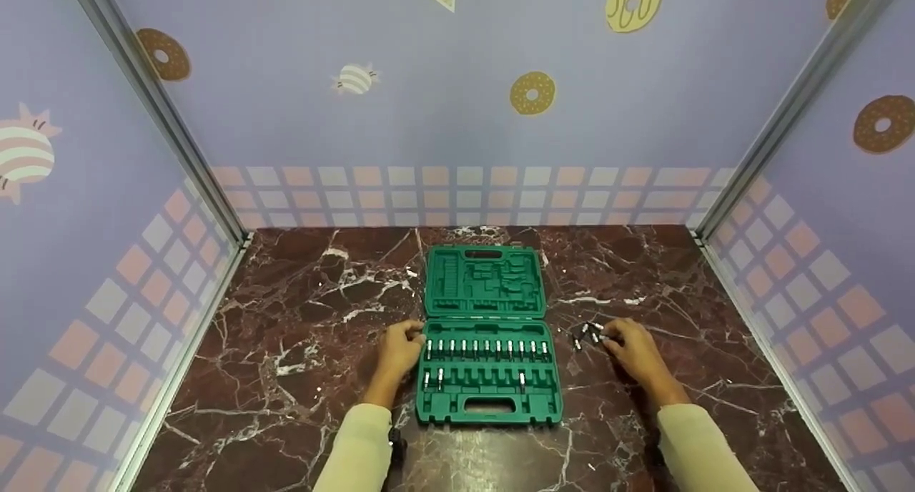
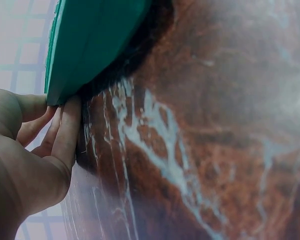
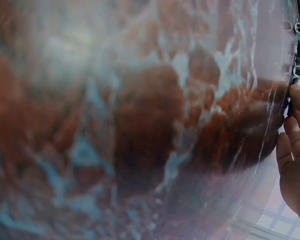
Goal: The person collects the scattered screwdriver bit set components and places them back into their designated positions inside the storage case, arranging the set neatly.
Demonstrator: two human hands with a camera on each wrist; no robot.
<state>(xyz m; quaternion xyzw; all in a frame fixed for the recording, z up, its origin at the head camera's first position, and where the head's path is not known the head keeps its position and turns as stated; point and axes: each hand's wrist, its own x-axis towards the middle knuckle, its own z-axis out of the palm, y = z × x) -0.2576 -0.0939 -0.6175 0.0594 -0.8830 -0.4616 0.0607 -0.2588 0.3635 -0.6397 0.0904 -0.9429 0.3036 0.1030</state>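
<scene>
**Desk:** What sits at the centre?

**Photographer:** A green tool case (image 1: 488,335), lying open on the marbled counter (image 1: 286,349), lid laid back away from the person, tray nearer. A row of metal sockets (image 1: 486,347) runs across the tray from hand to hand; a few more stand in the row below.

**Desk:** And the loose pieces?

**Photographer:** A small cluster of loose sockets (image 1: 586,333) lies on the counter just beyond the fingertips of the right hand (image 1: 632,349), between that hand and the case. The right hand is plainly the nearer one; the left is across the case from them.

**Desk:** Is the right hand holding one?

**Photographer:** Its fingers are curled at the cluster and touch it, but whether they pinch a piece I cannot tell. The wrist view only shows fingertips beside sockets at the frame's edge.

**Desk:** The left hand (image 1: 402,345)?

**Photographer:** It rests against the case's left side, the case lying to its right. The left wrist view shows the fingers (image 2: 65,132) gently bent, pressed to the green edge, gripping nothing.

**Desk:** Surroundings?

**Photographer:** Lilac walls (image 1: 457,84) printed with doughnuts enclose the counter; cream sleeves (image 1: 357,449) cover both forearms.
</scene>
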